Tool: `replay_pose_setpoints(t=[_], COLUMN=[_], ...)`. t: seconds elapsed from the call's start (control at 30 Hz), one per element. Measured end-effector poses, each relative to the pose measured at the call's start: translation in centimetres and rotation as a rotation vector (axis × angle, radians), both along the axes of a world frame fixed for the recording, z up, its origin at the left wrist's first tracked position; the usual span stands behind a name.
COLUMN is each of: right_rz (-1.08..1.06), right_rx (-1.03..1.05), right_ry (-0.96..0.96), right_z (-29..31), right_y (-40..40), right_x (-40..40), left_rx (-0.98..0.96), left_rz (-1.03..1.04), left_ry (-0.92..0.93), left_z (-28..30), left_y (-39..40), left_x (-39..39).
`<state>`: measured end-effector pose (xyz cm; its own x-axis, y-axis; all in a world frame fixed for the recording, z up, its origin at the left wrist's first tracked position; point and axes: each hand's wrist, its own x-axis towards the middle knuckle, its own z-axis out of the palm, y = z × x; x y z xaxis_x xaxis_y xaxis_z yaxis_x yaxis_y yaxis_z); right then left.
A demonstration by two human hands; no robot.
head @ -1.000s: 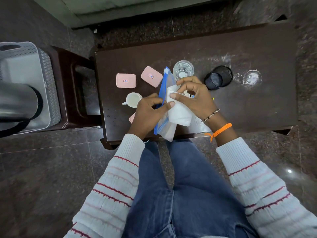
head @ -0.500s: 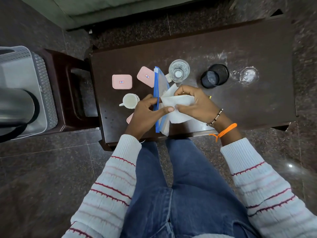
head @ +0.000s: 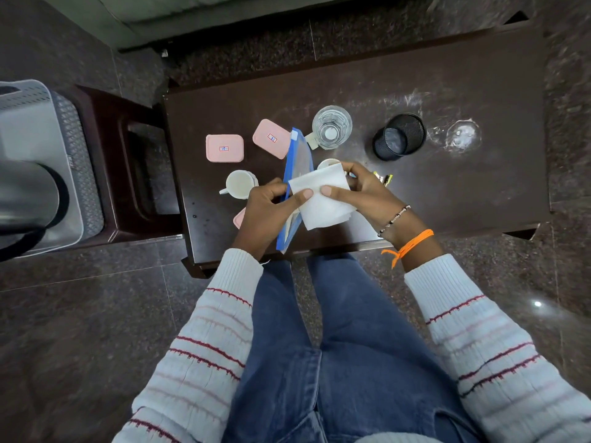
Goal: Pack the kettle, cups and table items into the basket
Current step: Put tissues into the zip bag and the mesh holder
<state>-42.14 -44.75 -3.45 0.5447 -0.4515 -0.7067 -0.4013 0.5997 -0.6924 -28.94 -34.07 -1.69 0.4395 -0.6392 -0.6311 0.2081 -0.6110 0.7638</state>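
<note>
At the near edge of the dark table (head: 463,193), my left hand (head: 265,215) grips a clear zip bag with a blue seal (head: 295,161). My right hand (head: 364,190) pinches a folded white napkin (head: 323,203) against the bag's mouth; my left thumb also rests on the napkin. A steel kettle (head: 22,193) stands in the grey basket (head: 64,129) at far left. A white cup (head: 240,183) sits left of my hands, and a second cup (head: 327,162) peeks out behind the napkin.
Two pink lidded boxes (head: 224,148) (head: 271,139) lie on the table; a third pink piece (head: 239,218) shows under my left hand. A glass tumbler (head: 332,126), a black mesh holder (head: 399,135) on its side and small wrapped sweets (head: 383,178) are nearby. The basket sits on a dark stool (head: 140,174).
The napkin has been turned flatter and shifted down against the bag between both hands. The view has drifted slightly; the objects on the table have not moved.
</note>
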Motion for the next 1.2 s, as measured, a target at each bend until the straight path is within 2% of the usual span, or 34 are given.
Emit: replay_pose_setpoints(t=[0.07,0.2,0.27,0.37,0.47,0.53,0.8,0.87,1.03,1.2], right_rz=[-0.019,-0.017,-0.047,-0.218,-0.404,-0.437,-0.149,-0.158,-0.363,-0.223], right_rx=[0.06,-0.079,-0.241,-0.507,-0.637,-0.679,-0.664,-0.654,-0.597,-0.533], right_ry=[-0.05,-0.013,0.099,0.333,0.501,0.59,0.853,0.866,0.868,0.8], right_z=[-0.2,-0.6,-1.1,-2.6,-4.1,-5.3,-9.5,-9.8,-10.1,-11.5], right_y=[-0.2,-0.7,-1.5,-3.9,-6.8,-8.7,-13.3,-13.5,-13.9,-12.7], right_x=[-0.9,-2.0,-2.6,-4.0,-5.1,-4.9,-2.6,-2.2,-2.0,-2.0], left_rx=[0.02,0.052,0.052,0.037,0.051,0.055,0.085,0.082,0.086,0.106], left_rz=[-0.02,-0.107,-0.165,-0.249,-0.316,-0.366,-0.41,-0.412,-0.413,-0.389], left_ry=[-0.038,-0.16,-0.197,-0.249,-0.306,-0.346,-0.362,-0.36,-0.321,-0.28], left_z=[-0.1,-0.4,-0.3,-0.2,-0.4,-0.6,-1.7,-1.6,-1.8,-2.1], left_y=[-0.2,-1.0,-1.5,-2.2,-2.7,-3.1,-4.3,-4.3,-4.5,-4.7], left_x=[-0.1,-0.5,-0.9,-1.3,-1.7,-1.9,-2.5,-2.8,-3.4,-4.0])
